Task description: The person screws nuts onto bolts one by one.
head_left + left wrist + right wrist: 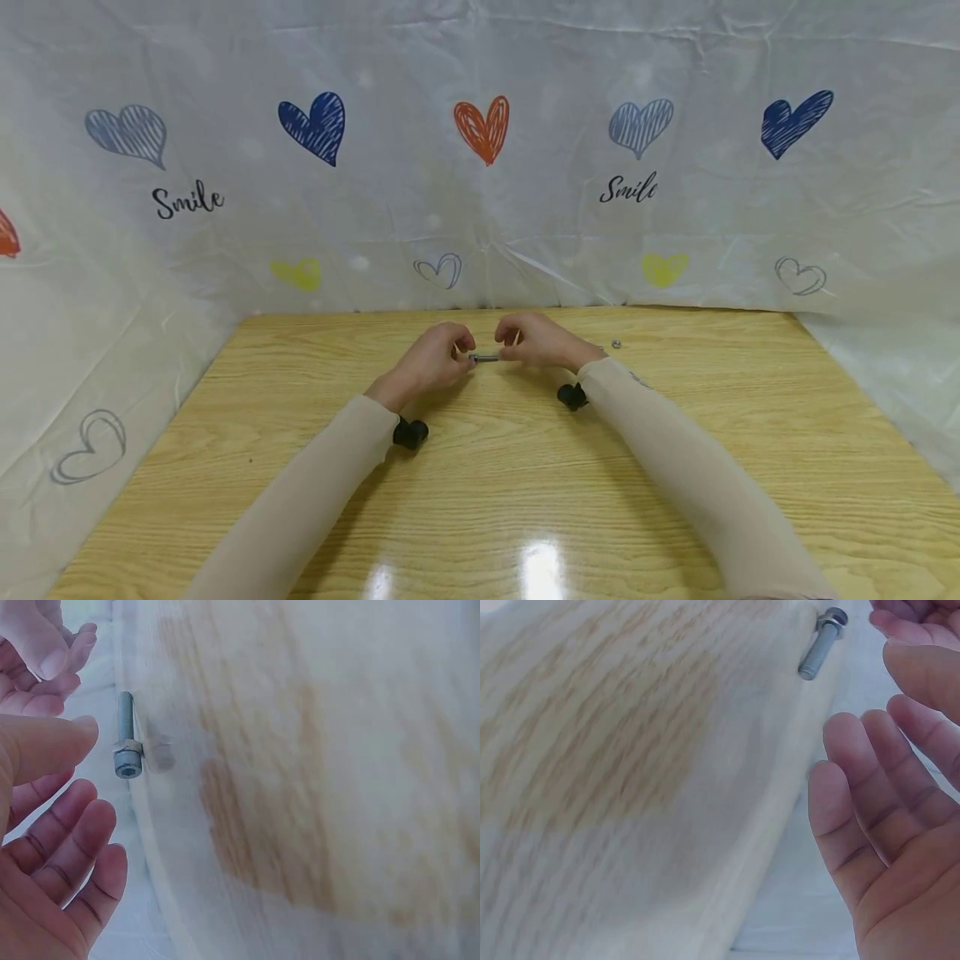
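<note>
A socket-head bolt (486, 358) with a nut (128, 745) up near its head lies on the wooden table between the two hands. Its socket head points to the left hand, and its threaded end to the right hand. The left hand (435, 358) is beside the head end, fingers loosely bent; in the left wrist view a gap shows between them and the bolt. On the other side, the right hand (542, 340) hovers by the threaded end with relaxed, parted fingers. The right wrist view shows the bolt (821, 651) apart from those fingers too.
A small nut (617, 343) lies on the table (480, 467) beyond the right wrist, with another small metal piece partly hidden beside it. A white cloth (480, 208) printed with hearts hangs behind the table's far edge. Black cameras (410, 433) sit on both wrists.
</note>
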{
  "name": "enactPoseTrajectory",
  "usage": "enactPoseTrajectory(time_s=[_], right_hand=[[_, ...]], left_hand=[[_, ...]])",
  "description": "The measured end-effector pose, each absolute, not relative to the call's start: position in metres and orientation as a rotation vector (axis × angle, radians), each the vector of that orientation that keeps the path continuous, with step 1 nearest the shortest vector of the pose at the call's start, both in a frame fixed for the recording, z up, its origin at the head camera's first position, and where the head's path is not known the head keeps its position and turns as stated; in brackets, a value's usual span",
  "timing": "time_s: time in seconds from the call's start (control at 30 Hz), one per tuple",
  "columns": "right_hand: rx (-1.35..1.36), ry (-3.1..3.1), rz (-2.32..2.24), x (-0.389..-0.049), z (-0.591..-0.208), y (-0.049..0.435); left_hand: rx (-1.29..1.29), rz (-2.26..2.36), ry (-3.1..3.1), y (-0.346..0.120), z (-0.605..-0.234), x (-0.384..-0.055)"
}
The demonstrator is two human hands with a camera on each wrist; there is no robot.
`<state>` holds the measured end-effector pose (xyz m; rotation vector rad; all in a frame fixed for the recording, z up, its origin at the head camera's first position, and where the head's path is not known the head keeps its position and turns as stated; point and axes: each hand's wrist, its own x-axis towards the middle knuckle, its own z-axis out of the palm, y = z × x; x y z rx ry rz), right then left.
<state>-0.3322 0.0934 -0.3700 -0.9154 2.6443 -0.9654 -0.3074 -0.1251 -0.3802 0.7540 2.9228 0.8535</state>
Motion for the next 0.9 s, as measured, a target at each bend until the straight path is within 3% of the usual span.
enactPoseTrajectory(time_s=[0.9], right_hand=[[-1.069,2.676,-1.001,-0.289,-0.359,0.130]], left_hand=[[0.998,0.867,2.953,-0.101,-0.371,-0.279]])
